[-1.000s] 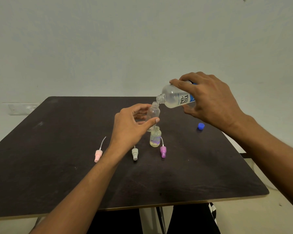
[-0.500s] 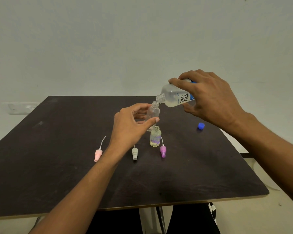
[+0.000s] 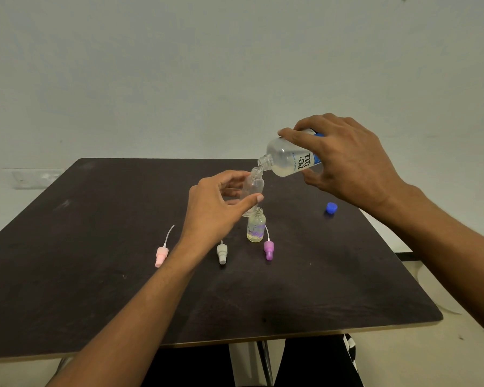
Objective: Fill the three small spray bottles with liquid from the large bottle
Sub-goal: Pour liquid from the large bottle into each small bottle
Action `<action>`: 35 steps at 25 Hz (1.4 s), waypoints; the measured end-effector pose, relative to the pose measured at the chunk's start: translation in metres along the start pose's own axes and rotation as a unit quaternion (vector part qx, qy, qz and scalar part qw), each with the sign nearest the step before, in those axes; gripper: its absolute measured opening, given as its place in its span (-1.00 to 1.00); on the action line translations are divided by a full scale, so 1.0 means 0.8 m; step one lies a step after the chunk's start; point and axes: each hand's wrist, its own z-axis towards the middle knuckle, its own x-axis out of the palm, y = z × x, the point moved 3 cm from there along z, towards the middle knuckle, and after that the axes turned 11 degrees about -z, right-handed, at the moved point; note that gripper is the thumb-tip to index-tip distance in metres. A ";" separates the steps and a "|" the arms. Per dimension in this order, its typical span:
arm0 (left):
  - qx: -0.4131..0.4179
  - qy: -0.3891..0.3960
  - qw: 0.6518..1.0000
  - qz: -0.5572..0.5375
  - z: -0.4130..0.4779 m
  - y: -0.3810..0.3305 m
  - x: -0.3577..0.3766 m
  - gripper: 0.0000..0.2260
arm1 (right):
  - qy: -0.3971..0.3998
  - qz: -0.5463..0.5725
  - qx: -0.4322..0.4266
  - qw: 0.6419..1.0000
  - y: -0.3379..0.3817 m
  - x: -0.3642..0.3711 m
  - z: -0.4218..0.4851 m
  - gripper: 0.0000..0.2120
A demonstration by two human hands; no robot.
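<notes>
Partly hiding both, left hand (image 3: 215, 210) grips small bottle (image 3: 253, 186), right hand (image 3: 347, 163) grips large bottle (image 3: 284, 160).

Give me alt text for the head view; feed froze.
The right hand tips the large bottle, its open neck at the mouth of a small clear bottle held by the left hand. A second small bottle with yellowish liquid stands on the table near three loose spray tops and a blue cap.

The left hand (image 3: 215, 210) and right hand (image 3: 347, 160) were bare, with both forearms (image 3: 151, 297) uncovered to the frame edge. Below the table (image 3: 95, 303), black clothing (image 3: 319, 364) covered the legs — garment type undetermined. A black-and-white checked patch (image 3: 351, 347) showed at its right side, ownership unclear.
</notes>
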 end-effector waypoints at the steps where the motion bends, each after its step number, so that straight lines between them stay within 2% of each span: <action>1: 0.000 0.001 1.000 0.001 0.000 0.000 0.000 -0.58 | -0.001 0.000 -0.001 1.000 0.000 0.000 0.000 -0.28; 35: 0.004 0.005 1.000 -0.007 0.001 -0.001 0.005 -0.60 | -0.004 -0.017 -0.006 1.000 -0.003 -0.009 -0.001 -0.28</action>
